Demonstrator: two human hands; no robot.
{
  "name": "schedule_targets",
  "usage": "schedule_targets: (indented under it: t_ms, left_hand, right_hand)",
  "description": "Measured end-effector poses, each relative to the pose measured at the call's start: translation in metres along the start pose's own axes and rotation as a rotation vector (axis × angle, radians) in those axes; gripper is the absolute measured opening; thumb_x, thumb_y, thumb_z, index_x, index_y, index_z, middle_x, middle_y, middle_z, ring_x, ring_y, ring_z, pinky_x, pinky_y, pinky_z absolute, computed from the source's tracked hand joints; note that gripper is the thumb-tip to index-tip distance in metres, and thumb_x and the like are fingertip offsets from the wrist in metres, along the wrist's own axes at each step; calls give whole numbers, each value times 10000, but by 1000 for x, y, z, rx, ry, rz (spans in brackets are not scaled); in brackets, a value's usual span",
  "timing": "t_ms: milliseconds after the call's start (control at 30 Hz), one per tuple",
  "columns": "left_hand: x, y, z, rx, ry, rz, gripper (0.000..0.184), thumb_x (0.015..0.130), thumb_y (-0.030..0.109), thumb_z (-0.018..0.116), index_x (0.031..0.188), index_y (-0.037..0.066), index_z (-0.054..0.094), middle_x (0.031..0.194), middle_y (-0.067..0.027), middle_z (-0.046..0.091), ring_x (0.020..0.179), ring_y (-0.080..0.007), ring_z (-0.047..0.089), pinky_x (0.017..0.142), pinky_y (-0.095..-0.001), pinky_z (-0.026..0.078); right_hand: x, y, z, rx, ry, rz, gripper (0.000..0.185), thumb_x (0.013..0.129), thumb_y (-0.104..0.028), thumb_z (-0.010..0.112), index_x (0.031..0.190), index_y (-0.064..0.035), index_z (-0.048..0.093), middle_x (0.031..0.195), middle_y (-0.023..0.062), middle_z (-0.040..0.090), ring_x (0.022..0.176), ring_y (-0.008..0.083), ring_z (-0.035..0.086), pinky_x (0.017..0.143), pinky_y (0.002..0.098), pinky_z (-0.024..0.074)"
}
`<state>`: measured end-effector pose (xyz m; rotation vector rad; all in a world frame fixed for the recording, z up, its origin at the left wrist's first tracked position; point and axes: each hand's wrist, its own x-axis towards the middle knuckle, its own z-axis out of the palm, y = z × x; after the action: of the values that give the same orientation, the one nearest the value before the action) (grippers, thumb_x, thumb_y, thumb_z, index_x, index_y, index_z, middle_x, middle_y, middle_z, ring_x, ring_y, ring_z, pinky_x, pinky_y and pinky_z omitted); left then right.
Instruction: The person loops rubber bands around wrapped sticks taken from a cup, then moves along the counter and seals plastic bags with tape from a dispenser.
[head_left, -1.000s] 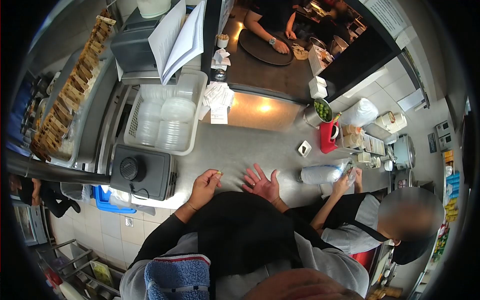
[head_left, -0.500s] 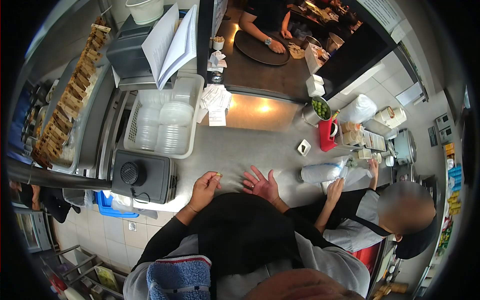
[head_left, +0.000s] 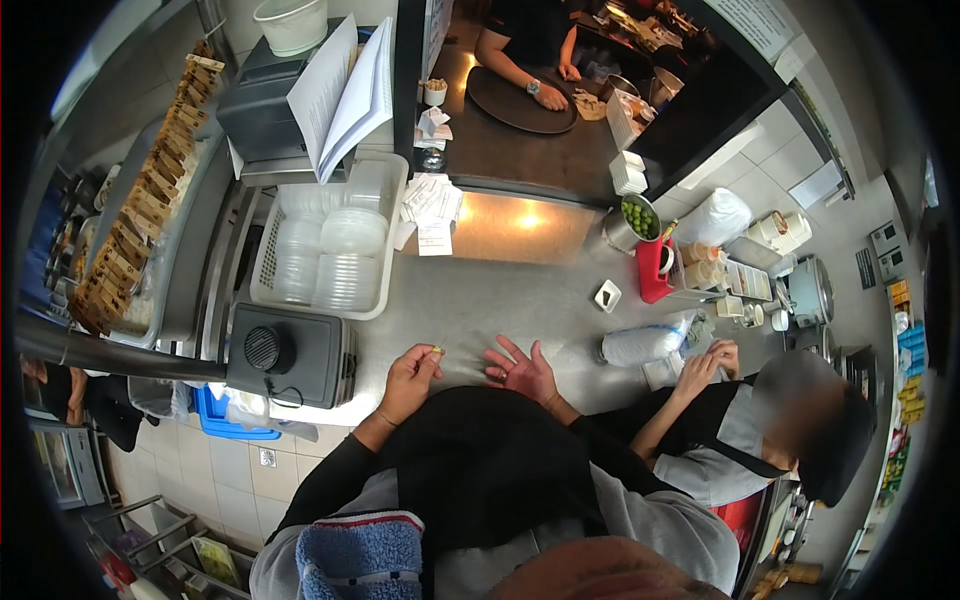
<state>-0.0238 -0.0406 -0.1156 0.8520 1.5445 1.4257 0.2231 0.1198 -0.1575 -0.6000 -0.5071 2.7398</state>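
Over the steel counter [head_left: 470, 310], my left hand [head_left: 410, 378] pinches a tiny yellow-green piece [head_left: 437, 350] between thumb and fingertips. It is too small for me to tell its kind. My right hand [head_left: 524, 372] is beside it, palm up with the fingers spread, holding nothing. To the left of my left hand stands a dark grey box-shaped device [head_left: 300, 350] with a round ribbed knob. Farther off on the right is a small white dish [head_left: 607, 295] with something dark in it.
A white basket [head_left: 385, 270] holds stacked clear plastic lids and tubs. Paper slips [head_left: 432, 210] lie by the pass. At right are a pot of limes [head_left: 632, 222], a red holder [head_left: 655, 270], a plastic-wrapped stack [head_left: 640, 345] and a co-worker's hands [head_left: 705, 370]. Another person's hand rests on a round tray [head_left: 510, 105].
The co-worker at right has brought both hands together, away from the plastic bag. My own hands have hardly moved. The view has shifted slightly.
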Motion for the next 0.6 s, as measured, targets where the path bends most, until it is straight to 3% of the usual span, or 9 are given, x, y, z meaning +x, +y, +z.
schedule_targets:
  t_ms: [367,600]
  left_hand:
    - [-4,5,0,24,-3,14,256,1090,233,581,1116,10,704,816,-2,670,780,-67,606,748,-243,475]
    - [-4,4,0,-3,37,42,184,1070,198,625,1118,26,668,799,-9,691,755,-71,628,723,-245,491]
  right_hand:
    - [-1,1,1,-47,-26,-3,811,1019,-746,381,1615,-196,381,1466,104,607,1199,258,636,1081,501,453]
    - [-2,2,1,-83,-9,-12,808,1015,-746,390,1602,-191,400,1467,105,609,1200,262,633,1079,503,453]
